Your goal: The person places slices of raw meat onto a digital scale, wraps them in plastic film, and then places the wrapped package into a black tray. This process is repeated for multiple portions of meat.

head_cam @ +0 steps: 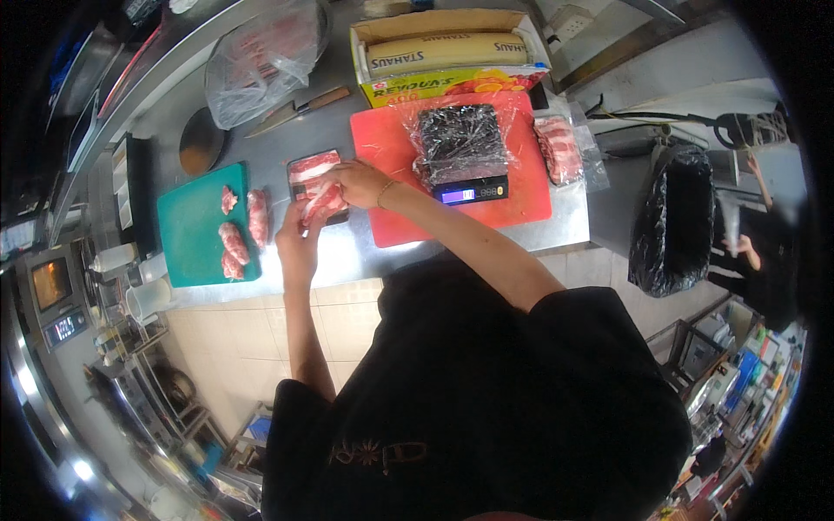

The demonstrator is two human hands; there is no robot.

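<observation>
A small dark tray [337, 219] on the steel counter carries slices of fatty raw meat [314, 167]. My left hand [298, 238] grips the lower left end of one meat slice [324, 200] between thumb and fingers. At the slice's upper right part, my right hand [365, 184] has its fingertips closed on it, partly hiding the tray. To the right, a digital kitchen scale [472, 190] wrapped in clear plastic film rests on a red cutting board [397, 225]. Raw meat pieces [232, 242] lie on a green cutting board [195, 228], with another meat roll [258, 215] at its right edge.
A kitchen knife [296, 112] lies behind the tray, near a plastic bag of meat [260, 62]. A film box [449, 78] stands behind the scale. Packed sliced meat [559, 151] sits at right, then a bin lined with black plastic [674, 221]. Another person [759, 254] stands far right.
</observation>
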